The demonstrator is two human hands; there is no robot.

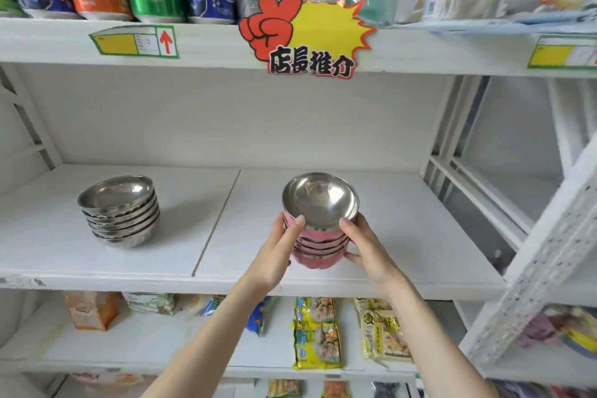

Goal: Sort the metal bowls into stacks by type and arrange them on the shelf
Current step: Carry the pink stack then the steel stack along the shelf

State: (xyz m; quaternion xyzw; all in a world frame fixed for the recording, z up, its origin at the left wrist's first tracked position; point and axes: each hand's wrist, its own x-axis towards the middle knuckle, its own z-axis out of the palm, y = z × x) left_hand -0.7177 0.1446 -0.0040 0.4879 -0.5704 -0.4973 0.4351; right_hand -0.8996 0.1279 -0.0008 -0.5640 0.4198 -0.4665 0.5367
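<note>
Left hand [280, 247] and right hand [363, 245] grip opposite sides of the pink bowl stack [318, 236], thumbs on the top rim, low over the front right of the shelf [403, 236]. Likely light, rigid, slick steel; nested bowls could slide, so hold low on both sides. Plain steel stack [121, 212] sits well left.

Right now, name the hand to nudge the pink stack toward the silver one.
Probably the right hand: it holds the pink stack on the side away from the silver stack, so it can push leftward; the left hand sits between them.
</note>
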